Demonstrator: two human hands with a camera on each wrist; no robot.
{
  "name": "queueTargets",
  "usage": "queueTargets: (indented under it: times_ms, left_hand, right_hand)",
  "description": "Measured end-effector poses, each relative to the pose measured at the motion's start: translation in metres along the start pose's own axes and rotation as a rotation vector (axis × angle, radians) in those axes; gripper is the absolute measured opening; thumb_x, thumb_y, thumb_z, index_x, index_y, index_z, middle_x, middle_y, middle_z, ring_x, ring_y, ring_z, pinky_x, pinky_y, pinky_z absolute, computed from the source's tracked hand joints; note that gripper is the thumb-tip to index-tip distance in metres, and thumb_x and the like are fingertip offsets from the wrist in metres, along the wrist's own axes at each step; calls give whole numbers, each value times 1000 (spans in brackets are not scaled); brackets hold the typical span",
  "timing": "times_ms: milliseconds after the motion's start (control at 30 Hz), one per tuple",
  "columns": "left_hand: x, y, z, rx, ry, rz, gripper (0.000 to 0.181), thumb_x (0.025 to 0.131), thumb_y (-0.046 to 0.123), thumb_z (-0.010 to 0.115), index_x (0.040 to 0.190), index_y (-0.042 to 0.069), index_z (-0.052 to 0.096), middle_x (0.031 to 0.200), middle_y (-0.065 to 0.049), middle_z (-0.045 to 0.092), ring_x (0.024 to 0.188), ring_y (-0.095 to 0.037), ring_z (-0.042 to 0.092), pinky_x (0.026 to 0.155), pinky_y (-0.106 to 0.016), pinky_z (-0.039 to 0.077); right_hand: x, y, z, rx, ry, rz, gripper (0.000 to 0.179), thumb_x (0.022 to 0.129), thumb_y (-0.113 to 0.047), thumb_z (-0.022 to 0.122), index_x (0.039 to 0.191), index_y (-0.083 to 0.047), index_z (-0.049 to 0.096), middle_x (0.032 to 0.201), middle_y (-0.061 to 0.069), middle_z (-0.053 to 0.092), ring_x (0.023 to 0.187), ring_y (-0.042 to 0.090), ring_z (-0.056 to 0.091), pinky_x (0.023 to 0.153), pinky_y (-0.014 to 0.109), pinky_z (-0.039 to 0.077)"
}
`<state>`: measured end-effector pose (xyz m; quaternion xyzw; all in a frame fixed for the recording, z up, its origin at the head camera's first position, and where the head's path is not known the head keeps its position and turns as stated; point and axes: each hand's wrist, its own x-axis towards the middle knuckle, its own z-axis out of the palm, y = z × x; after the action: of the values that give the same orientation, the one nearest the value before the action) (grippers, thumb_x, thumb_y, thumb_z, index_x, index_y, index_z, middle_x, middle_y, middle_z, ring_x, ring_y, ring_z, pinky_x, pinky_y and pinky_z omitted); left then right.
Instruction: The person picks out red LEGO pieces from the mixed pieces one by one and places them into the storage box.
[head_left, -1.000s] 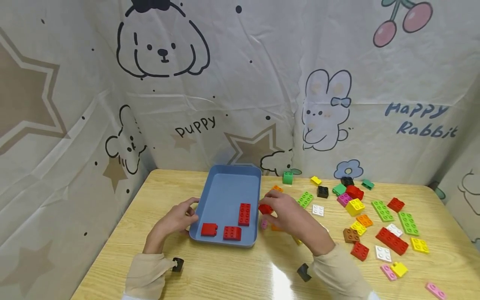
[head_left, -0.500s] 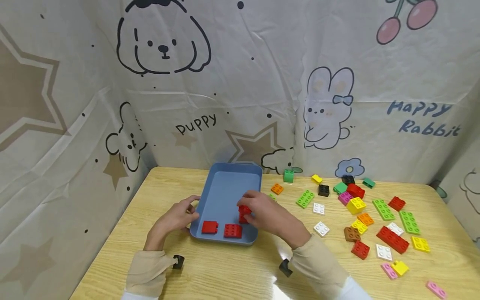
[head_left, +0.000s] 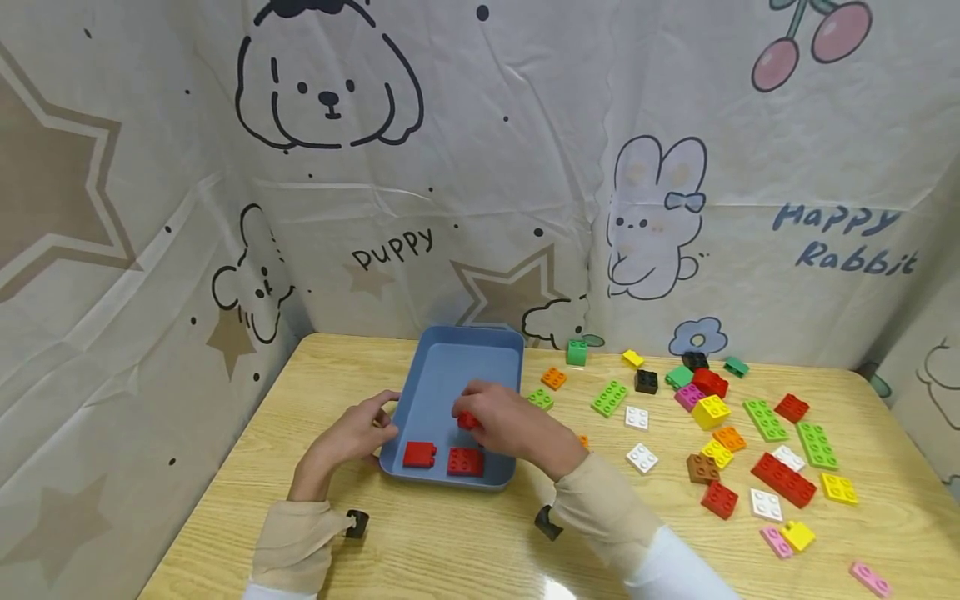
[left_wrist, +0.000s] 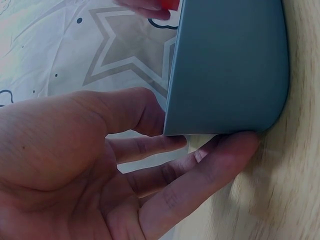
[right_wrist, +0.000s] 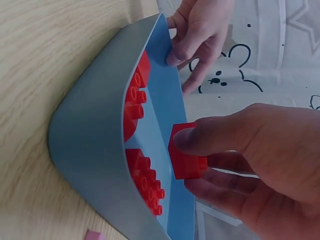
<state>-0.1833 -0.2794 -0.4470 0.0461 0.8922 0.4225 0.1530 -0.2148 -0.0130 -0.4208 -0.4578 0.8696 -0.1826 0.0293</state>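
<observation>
- The right hand (head_left: pixel 502 418) is pinching a red block (right_wrist: pixel 182 159) between thumb and fingers, over the blue tray (head_left: pixel 465 367).
- The left hand (head_left: pixel 356 435) is gripping the tray's left rim.
- More red blocks (head_left: pixel 466 462) are lying inside.
- Coloured blocks (head_left: pixel 710 412) are lying on the table (head_left: pixel 442 550), rightward.

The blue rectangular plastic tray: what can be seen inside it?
Inside the tray lie three red studded plastic bricks, partly visible in the right wrist view. In the head view, the right hand, holding another red brick, covers one and some tray floor.

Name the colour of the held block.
The block is red, clearest in the right wrist view.
</observation>
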Motion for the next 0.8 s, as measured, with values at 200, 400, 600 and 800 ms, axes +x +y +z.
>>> queueTargets:
  times_ms: [200,400,600,800]
  left_hand:
    - [-1,0,-1,-9,3,-13,57,91,-2,57,147,-3,45,96,-17,57,84,-29,60,54,-43,62]
    - [-1,-1,-2,-25,-8,-14,57,92,-1,57,147,-3,45,96,-17,56,83,-28,59,55,-43,62]
    - [-1,-1,-2,-23,-10,-13,57,92,-1,57,148,-3,44,96,-17,57,83,-28,59,55,-43,62]
    - [-1,0,-2,-25,-18,-12,57,93,-1,57,148,-3,44,96,-17,57,83,-28,59,56,-44,63]
  right_hand:
    - [12,-3,3,5,-69,31,24,92,-1,72,114,-8,76,111,5,68,95,15,64,84,21,57]
    - [22,-4,10,-21,-102,35,23,91,-3,73,113,-9,76,106,3,67,89,12,62,80,19,56]
    - [30,-5,16,-35,-123,21,20,92,-4,74,111,-8,76,102,4,66,85,12,60,77,18,55]
    - [33,-6,19,-28,-163,51,21,91,-3,74,111,-8,76,101,3,66,85,11,58,77,18,55]
